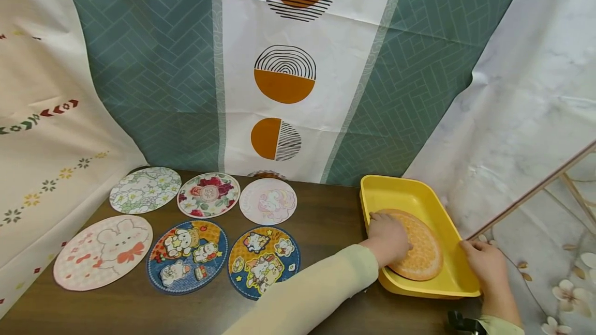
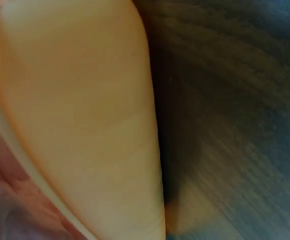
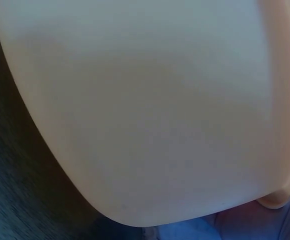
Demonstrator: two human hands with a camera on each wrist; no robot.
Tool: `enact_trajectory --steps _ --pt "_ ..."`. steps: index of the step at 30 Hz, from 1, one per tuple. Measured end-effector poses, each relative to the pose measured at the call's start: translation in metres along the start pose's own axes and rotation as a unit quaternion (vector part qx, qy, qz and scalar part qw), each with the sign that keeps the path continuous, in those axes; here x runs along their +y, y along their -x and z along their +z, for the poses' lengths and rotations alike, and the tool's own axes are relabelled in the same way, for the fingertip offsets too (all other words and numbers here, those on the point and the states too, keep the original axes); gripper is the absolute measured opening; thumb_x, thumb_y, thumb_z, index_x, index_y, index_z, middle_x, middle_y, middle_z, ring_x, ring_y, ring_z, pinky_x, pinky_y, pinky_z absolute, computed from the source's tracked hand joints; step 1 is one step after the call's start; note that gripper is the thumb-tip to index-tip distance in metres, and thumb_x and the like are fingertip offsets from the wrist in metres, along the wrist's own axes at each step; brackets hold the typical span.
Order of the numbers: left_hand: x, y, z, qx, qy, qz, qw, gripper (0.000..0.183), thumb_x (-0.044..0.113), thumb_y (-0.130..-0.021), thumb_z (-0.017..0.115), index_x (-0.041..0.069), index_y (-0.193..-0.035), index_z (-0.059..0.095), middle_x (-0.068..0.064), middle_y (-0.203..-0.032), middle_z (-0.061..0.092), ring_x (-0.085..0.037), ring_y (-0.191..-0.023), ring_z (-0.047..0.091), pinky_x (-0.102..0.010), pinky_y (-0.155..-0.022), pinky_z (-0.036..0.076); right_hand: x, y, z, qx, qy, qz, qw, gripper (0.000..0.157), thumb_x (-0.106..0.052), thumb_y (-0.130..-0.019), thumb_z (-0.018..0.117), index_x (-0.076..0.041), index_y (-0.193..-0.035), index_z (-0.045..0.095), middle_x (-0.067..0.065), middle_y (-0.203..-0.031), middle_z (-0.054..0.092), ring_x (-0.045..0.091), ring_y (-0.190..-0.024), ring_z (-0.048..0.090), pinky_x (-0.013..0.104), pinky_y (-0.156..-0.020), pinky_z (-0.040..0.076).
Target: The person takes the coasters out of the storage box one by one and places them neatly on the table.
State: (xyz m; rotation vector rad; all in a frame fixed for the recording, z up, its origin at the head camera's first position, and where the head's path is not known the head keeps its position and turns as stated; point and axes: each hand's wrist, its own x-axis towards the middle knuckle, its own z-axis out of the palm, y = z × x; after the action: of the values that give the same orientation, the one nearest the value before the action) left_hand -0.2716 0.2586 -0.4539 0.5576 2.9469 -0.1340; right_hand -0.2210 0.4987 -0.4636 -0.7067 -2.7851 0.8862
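Observation:
A deep yellow tray (image 1: 416,195) stands at the right of the table. Inside it lies a round mat (image 1: 421,249) printed like an orange slice. My left hand (image 1: 387,237) reaches over the tray's near left side and grips the mat at its left edge, thumb across the top; some fingertips are hidden. With my right hand (image 1: 486,265) I hold the tray's right rim near the front corner. The left wrist view shows the tray's outer wall (image 2: 95,120) close up, part of the hand behind it. Another stretch of tray wall (image 3: 145,130) fills the right wrist view.
Several round mats lie in two rows on the dark wooden table (image 1: 326,221), including a floral one (image 1: 144,190), a rose one (image 1: 208,195), a pink bunny one (image 1: 103,252) and a blue-and-orange cartoon one (image 1: 264,262). Patterned cloth (image 1: 298,92) hangs behind; marbled cloth borders the right.

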Motion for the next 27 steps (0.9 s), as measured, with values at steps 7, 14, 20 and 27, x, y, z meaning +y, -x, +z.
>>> enact_trajectory --steps 7,14,20,27 --pt "0.005 0.0 0.008 -0.017 -0.048 -0.043 0.9978 0.091 0.087 -0.104 0.031 0.028 -0.173 0.038 0.005 -0.175 0.04 -0.023 -0.163 0.035 -0.033 -0.129 0.032 -0.002 0.001 0.002 0.008 0.0 -0.009 1.0 0.057 -0.033 -0.113 0.055 0.021 -0.13 0.066 0.043 -0.128 0.064 0.047 -0.1 0.066 0.037 -0.069 0.055" --pt "0.009 0.0 0.016 -0.013 -0.062 -0.05 0.9967 0.094 0.088 -0.104 0.025 0.026 -0.173 0.04 0.004 -0.175 0.04 -0.019 -0.162 0.036 -0.03 -0.127 0.033 0.0 0.0 0.0 0.014 0.007 -0.026 1.0 0.055 -0.032 -0.112 0.055 0.02 -0.125 0.068 0.041 -0.123 0.066 0.046 -0.097 0.066 0.034 -0.066 0.051" --pt "0.01 -0.002 0.016 -0.032 -0.056 -0.05 0.9966 0.092 0.09 -0.102 0.024 0.032 -0.171 0.041 0.011 -0.176 0.037 -0.013 -0.161 0.035 -0.032 -0.13 0.026 -0.001 0.001 -0.001 0.01 0.015 -0.028 0.999 0.055 -0.033 -0.112 0.054 0.019 -0.126 0.068 0.041 -0.124 0.066 0.046 -0.099 0.065 0.037 -0.07 0.051" --pt "0.009 -0.005 0.015 -0.036 -0.053 -0.041 0.9971 0.089 0.088 -0.103 0.027 0.031 -0.17 0.045 0.011 -0.174 0.04 -0.01 -0.157 0.04 -0.03 -0.129 0.029 -0.003 0.001 -0.001 0.01 0.01 -0.02 1.0 0.056 -0.034 -0.113 0.055 0.019 -0.127 0.068 0.041 -0.124 0.066 0.046 -0.1 0.065 0.036 -0.068 0.051"
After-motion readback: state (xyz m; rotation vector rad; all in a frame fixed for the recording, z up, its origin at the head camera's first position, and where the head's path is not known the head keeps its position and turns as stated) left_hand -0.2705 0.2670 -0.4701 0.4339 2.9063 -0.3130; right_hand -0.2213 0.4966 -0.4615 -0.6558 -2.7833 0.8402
